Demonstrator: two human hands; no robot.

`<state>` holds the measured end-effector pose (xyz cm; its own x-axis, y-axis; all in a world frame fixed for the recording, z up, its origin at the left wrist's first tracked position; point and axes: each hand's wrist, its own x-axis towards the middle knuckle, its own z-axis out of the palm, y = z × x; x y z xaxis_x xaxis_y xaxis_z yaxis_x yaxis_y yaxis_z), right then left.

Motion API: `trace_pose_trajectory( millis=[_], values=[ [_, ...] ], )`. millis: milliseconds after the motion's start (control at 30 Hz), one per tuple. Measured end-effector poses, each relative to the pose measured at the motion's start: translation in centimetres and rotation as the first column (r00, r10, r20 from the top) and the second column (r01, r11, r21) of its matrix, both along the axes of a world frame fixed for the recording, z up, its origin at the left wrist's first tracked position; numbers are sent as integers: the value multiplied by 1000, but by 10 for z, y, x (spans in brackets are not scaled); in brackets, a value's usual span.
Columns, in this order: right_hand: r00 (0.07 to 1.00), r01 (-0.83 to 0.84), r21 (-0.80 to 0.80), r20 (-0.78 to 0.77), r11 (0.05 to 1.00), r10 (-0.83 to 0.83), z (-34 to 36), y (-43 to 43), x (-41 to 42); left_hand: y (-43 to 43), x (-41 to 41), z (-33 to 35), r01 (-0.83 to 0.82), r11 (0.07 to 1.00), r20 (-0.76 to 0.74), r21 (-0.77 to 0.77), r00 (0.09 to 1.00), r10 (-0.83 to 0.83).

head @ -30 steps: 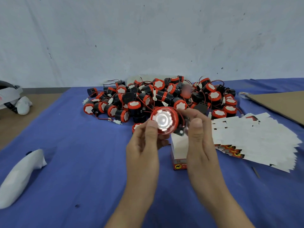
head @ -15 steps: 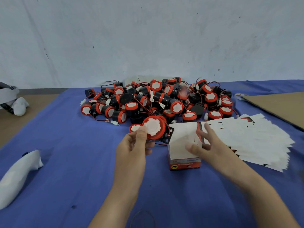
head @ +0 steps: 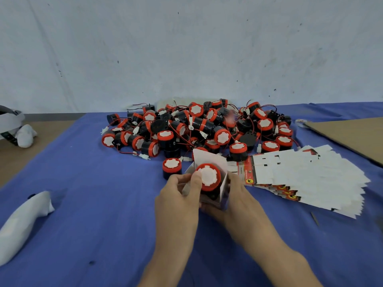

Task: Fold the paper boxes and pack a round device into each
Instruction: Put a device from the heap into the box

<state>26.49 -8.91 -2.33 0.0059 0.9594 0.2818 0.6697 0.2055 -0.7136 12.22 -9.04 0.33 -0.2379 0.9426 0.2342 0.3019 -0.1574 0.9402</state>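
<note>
A: Start at the left. What is there?

B: At eight o'clock from the hands, a soft white cloth bundle (head: 22, 222) lies on the blue cloth-covered table (head: 93, 204). From eleven to one o'clock sprawls a heap of round black devices with red caps and thin red wires (head: 202, 123).

A: And the hands?

B: The left hand (head: 176, 204) pinches one round black device with a red cap and white face (head: 209, 176) by the cap's rim, thumb in front. That device sits partly inside a small white paper box (head: 207, 157), flaps open. The right hand (head: 240, 201) is curled around the box from its three o'clock side and beneath.

A: How will they handle?

B: The device looks rigid and light, so its rim is a safe hold. A trailing wire could snag on the box mouth. The box is thin card and easily crushed, so I would grip it near the corners, not on the flat walls.

A: Further right?

B: At two o'clock lies a fanned stack of flat white box blanks (head: 300, 175), and beyond it a brown cardboard sheet (head: 352, 133).
</note>
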Motion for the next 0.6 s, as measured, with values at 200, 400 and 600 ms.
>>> trace_pose_trajectory(
  millis=[200,400,600],
  values=[
    [1000,8,-36,18,999,-7,1,0,-6,7,-3,-7,1,1000,-462,-12,887,-6],
    [1000,9,-39,21,999,-9,-1,0,-4,2,1,-3,22,999,-714,49,700,20],
    [1000,-11,-78,-20,997,10,-6,5,-1,11,-1,-5,27,999,-805,35,593,13]
  ],
)
